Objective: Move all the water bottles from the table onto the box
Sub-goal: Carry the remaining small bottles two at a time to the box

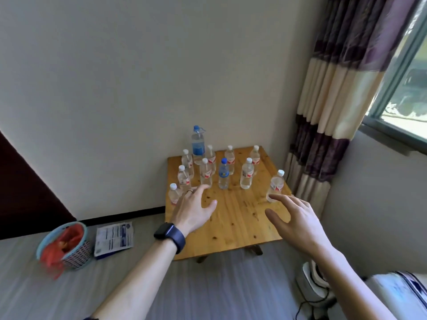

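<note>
Several clear water bottles stand upright on a small wooden table in the room's corner. Most have white caps and red labels; a tall one at the back and a small one in the middle have blue caps. My left hand, with a ring and a dark watch, hovers open over the table's left side, fingers close to a white-capped bottle. My right hand is open, fingertips next to the bottle at the right edge. Neither hand holds anything. No box is recognisable in view.
A basket with red contents and a flat printed packet lie on the floor left of the table. A striped curtain and a window are at the right. A white appliance with a cord sits at the lower right.
</note>
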